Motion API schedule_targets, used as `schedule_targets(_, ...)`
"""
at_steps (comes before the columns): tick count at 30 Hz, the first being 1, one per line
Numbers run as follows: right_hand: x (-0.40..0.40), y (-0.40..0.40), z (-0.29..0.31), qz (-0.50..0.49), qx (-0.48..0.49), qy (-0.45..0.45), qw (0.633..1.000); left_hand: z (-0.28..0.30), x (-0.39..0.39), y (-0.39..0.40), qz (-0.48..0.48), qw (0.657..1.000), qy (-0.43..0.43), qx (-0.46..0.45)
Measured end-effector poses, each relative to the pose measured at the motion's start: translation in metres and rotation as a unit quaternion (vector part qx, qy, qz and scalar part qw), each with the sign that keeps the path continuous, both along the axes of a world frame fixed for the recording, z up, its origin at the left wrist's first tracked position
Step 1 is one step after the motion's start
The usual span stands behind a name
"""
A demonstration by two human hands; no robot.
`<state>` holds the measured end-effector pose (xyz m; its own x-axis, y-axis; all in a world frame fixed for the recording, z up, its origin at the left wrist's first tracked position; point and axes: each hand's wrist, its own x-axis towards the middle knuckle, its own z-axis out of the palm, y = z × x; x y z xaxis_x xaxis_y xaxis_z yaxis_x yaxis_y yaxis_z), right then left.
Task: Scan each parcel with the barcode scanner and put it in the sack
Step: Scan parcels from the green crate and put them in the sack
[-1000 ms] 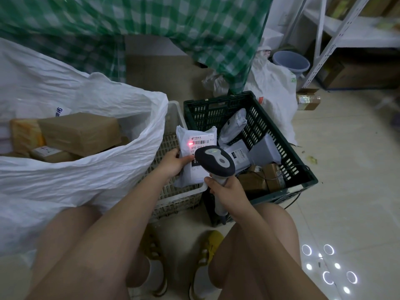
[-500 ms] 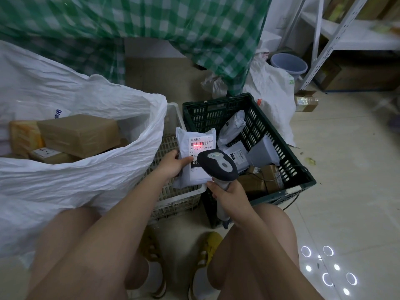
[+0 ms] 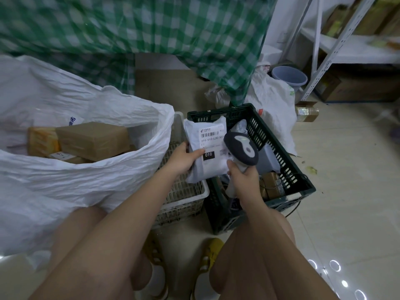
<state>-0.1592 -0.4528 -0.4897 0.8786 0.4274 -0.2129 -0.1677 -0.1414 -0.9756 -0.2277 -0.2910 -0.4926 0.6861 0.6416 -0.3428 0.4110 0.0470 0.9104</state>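
Note:
My left hand (image 3: 183,158) grips a flat white parcel (image 3: 206,167) by its left edge, label side up, above the gap between two crates. Its barcode label (image 3: 211,133) shows no red light. My right hand (image 3: 243,178) holds the handle of a dark grey barcode scanner (image 3: 241,150), whose head overlaps the parcel's right edge. The big white sack (image 3: 71,178) gapes open at the left with brown cardboard boxes (image 3: 95,139) inside. A dark green crate (image 3: 287,169) on the right holds more grey bags and small brown boxes.
A white slatted basket (image 3: 184,191) stands between the sack and the green crate. A green checked cloth (image 3: 151,35) hangs behind. At the back right are another white bag (image 3: 272,105), a blue bucket (image 3: 289,75), metal shelving (image 3: 337,44) and bare floor tiles.
The red scan light on the barcode has gone out. My left hand has lifted the parcel slightly up and toward me; the scanner has drawn a little to the right.

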Motion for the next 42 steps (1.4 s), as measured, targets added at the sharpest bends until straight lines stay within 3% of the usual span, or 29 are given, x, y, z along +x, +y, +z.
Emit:
schedule_targets(8,0.008,0.039,0.062,-0.007,0.042,-0.024,0.999,0.114,-0.024,0.013,0.117,0.977,-0.158,0.081)
schedule_targets(12,-0.009,0.080,0.089,0.038,0.045,-0.035,0.998,0.158,-0.071,0.049,0.189,0.950,-0.143,0.204)
schedule_targets(15,-0.023,0.102,0.100,0.074,0.048,-0.041,0.995,0.173,-0.117,0.087,0.232,0.904,-0.039,0.358)
schedule_targets(17,-0.030,0.113,0.101,0.077,0.041,-0.045,0.995,0.174,-0.145,0.110,0.224,0.836,0.114,0.487)
schedule_targets(18,-0.034,0.118,0.101,0.073,0.038,-0.045,0.996,0.173,-0.157,0.119,0.197,0.807,0.213,0.515)
schedule_targets(20,-0.041,0.123,0.097,0.072,0.036,-0.038,0.996,0.166,-0.176,0.127,0.116,0.784,0.386,0.471)
schedule_targets(21,-0.043,0.124,0.094,0.072,0.033,-0.036,0.996,0.161,-0.182,0.128,0.091,0.788,0.435,0.427)
schedule_targets(23,-0.044,0.122,0.091,0.079,0.024,-0.034,0.996,0.153,-0.186,0.128,0.080,0.803,0.438,0.396)
schedule_targets(31,-0.022,0.081,0.091,0.079,0.031,-0.029,0.996,0.152,-0.139,0.090,0.054,0.886,0.135,0.440)
schedule_targets(36,0.004,0.039,0.082,0.042,0.045,-0.019,0.998,0.142,-0.079,0.035,-0.011,0.925,0.005,0.379)
schedule_targets(42,0.042,-0.010,0.056,0.002,0.037,0.004,0.999,0.091,-0.006,-0.011,-0.115,0.948,0.023,0.296)
